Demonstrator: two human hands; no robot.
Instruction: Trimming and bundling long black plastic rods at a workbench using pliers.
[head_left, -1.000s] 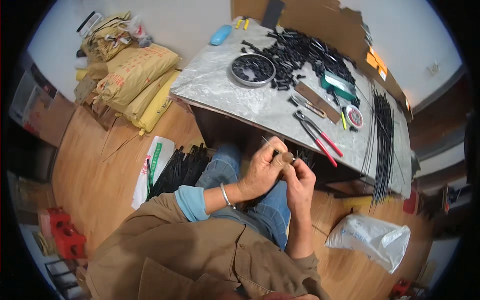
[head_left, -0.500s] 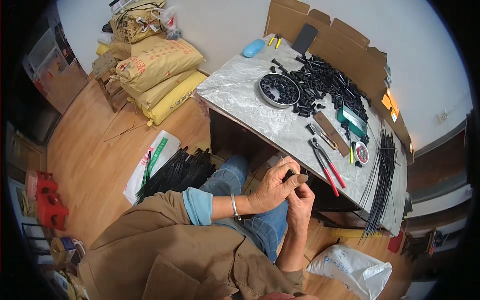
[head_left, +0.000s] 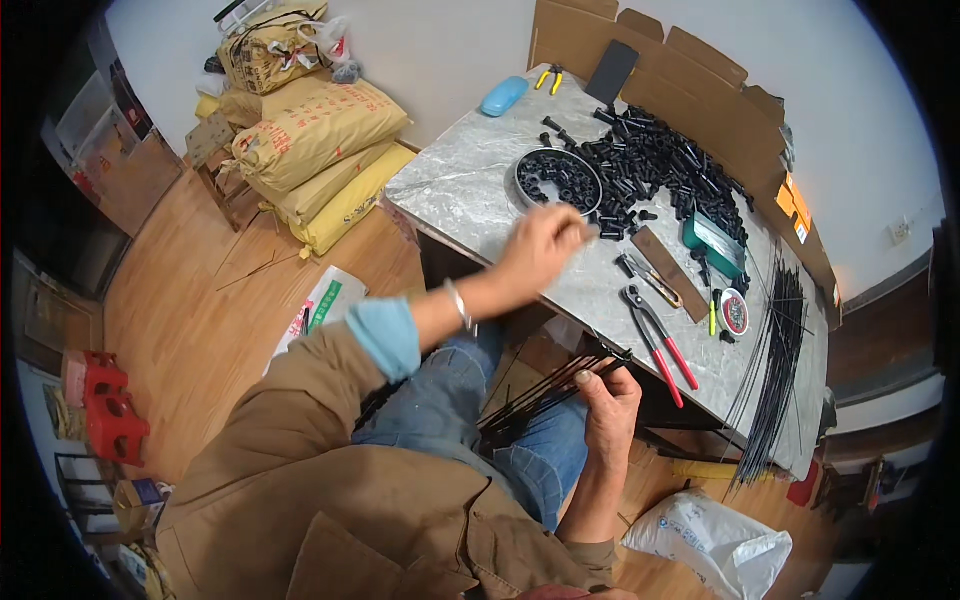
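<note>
My left hand (head_left: 545,248) is above the table's near edge, just below a round metal bowl (head_left: 560,182) of small black ring-like parts. Its fingers are curled and blurred, so whether they hold anything cannot be made out. Lower down, in front of the table, my right hand (head_left: 610,405) is closed, thumb against fingers, on the end of a bunch of thin black rods (head_left: 545,390). The rods slant down to the left across my jeans. A small dark piece at their upper end is partly hidden by the fingers.
A heap of black bolts (head_left: 660,165) covers the table's back beside cardboard (head_left: 690,85). Red-handled pliers (head_left: 660,345), a brown strip (head_left: 670,275), a green box (head_left: 714,245) and long black rods (head_left: 775,370) lie at right. Filled sacks (head_left: 320,135) stand left.
My left hand has left my right hand and moved up over the table toward the bowl. The rods now lie across my lap, their end in my right hand.
</note>
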